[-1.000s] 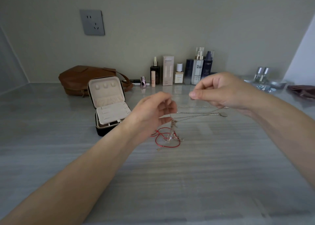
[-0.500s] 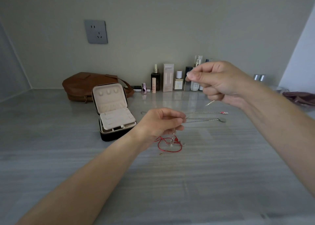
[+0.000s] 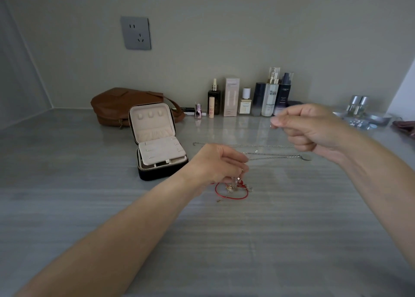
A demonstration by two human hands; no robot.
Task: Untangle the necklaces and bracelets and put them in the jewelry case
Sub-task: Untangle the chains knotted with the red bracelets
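My right hand [image 3: 314, 130] had dropped toward 2 o'clock, pinching a barely visible chain [image 3: 272, 125]; my left hand [image 3: 215, 164] gripped the red-cord tangle [image 3: 233, 188], the open jewelry case [image 3: 157, 148] at its 10 o'clock. Pulling harder risked tightening the knot.

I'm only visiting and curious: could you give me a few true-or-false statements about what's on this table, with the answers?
1. The jewelry case stands open. True.
2. The brown bag lies in front of the case. False: it lies behind it.
3. The right hand rests flat on the table. False: it is raised, pinching a fine chain.
4. A red cord bracelet lies on the table below the left hand. True; that hand grips a jewelry tangle.
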